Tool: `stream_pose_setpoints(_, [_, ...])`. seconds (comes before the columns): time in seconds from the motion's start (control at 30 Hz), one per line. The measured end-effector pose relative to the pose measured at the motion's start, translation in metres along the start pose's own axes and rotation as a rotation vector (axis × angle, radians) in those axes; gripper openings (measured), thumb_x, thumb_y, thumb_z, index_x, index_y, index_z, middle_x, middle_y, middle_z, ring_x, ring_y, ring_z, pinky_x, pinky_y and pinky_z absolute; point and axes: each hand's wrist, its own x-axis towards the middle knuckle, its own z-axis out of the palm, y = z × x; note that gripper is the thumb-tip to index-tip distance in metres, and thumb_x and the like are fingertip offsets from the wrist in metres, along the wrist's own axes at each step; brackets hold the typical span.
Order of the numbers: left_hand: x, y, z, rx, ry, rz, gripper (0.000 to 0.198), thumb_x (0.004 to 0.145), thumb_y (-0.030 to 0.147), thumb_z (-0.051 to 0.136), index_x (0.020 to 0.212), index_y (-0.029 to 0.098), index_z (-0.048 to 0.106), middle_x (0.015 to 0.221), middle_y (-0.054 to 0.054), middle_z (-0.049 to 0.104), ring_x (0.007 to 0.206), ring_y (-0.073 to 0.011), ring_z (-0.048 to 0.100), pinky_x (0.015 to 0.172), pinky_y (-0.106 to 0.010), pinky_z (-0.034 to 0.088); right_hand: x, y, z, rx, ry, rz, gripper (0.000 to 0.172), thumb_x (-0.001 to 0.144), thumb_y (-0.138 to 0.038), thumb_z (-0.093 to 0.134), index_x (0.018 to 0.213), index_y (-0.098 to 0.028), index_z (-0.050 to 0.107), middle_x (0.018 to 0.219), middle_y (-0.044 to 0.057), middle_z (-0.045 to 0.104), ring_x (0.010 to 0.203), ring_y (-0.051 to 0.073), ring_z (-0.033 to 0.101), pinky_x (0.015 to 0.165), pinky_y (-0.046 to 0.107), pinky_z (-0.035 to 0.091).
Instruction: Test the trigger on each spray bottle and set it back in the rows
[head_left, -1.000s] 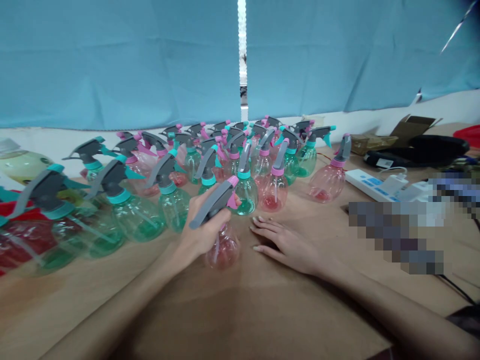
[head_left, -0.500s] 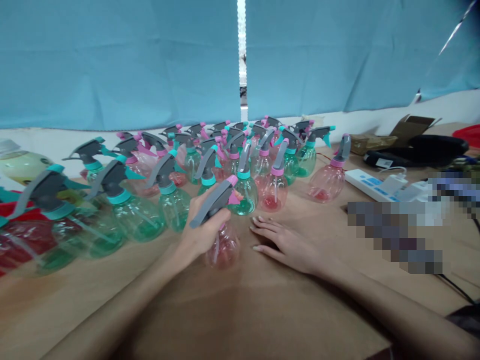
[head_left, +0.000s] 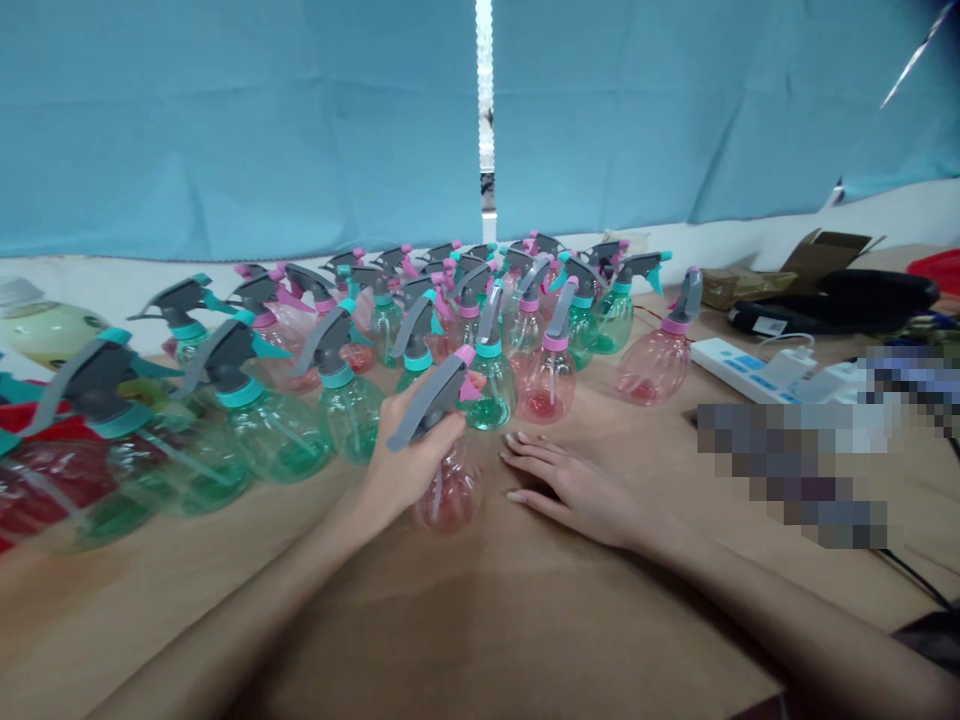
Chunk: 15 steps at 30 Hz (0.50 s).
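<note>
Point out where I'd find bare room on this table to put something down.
Widest: the near tabletop, between the left forearm and right forearm, this side of the held bottle. Smaller: between the right fingers and power strip. Crowded: the left and middle back, packed with spray bottles.

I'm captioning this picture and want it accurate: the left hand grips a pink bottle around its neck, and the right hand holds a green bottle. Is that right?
Not quite: the right hand holds no bottle; the head view shows it resting on the table. The left hand does grip a pink bottle around its neck.
</note>
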Motion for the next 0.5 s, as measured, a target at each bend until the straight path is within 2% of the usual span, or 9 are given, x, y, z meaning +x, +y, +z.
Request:
stream_pose_setpoints(0.1, [0.0003,-0.0005,0.0003,-0.010,0.000,0.014,0.008,0.070,0.024,0.048,0.070,0.023,0.056,0.054,0.004,0.043,0.050,-0.0131,0.041,0.048,-0.027,0.035,-0.0002,0.0006,0.0006,0.003,0.004,-0.005,0.054,0.092,-0.051,0.042,0.137,-0.021,0.045,0.143,0.009,0.045,0.135,0.025,0.035,0.112,0.047,0.029])
stream_pose_setpoints(0.5, [-0.0003,-0.0035,0.0019,-0.014,0.044,0.042,0.005,0.068,0.020,0.049,0.064,0.022,0.050,0.053,0.005,0.040,0.048,-0.0117,0.039,0.046,-0.026,0.031,-0.0003,-0.0009,-0.0008,-0.012,-0.004,-0.002,0.055,0.093,-0.051,0.042,0.138,-0.019,0.045,0.143,0.009,0.045,0.136,0.025,0.035,0.112,0.047,0.029])
